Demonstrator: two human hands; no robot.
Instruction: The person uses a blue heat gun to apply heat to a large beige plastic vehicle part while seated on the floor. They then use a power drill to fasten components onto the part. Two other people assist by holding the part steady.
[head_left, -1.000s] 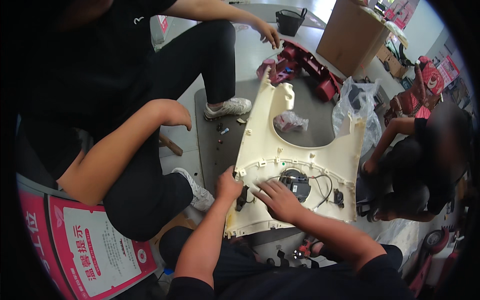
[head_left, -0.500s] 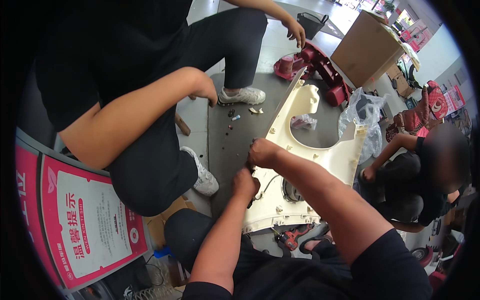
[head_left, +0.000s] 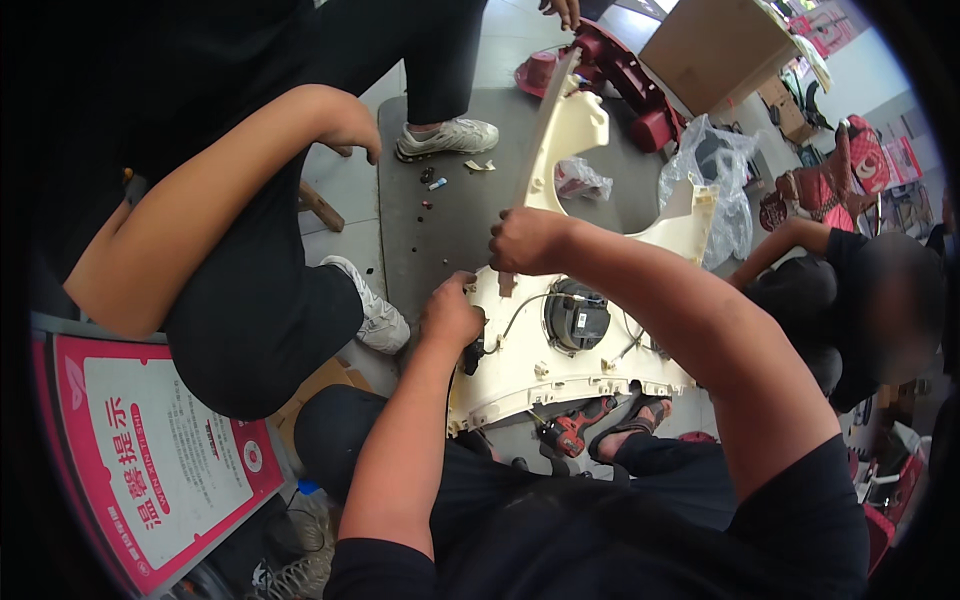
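Note:
A large cream plastic panel (head_left: 515, 370) with a deep curved cutout lies in front of me, inner side up. At its left edge my left hand (head_left: 452, 315) is closed around a small black part (head_left: 473, 352), mostly hidden by the fingers. A thin black cable (head_left: 515, 318) runs from near that part toward a round black housing (head_left: 578, 318) set in the panel. Farther up the same edge, my right hand (head_left: 527, 241) is closed over the panel's raised rim, apart from the left. Its fingertips are partly hidden.
A red cordless drill (head_left: 570, 432) lies by the panel's near edge. Beyond are clear plastic wrap (head_left: 725, 185), a dark red body part (head_left: 640, 105) and a cardboard box (head_left: 715, 55). Small loose parts (head_left: 430, 182) lie on the grey mat. People are at left and right.
My hands, close together before, are now apart, the right farther up the rim. The round black housing shows more fully. The whole view has shifted.

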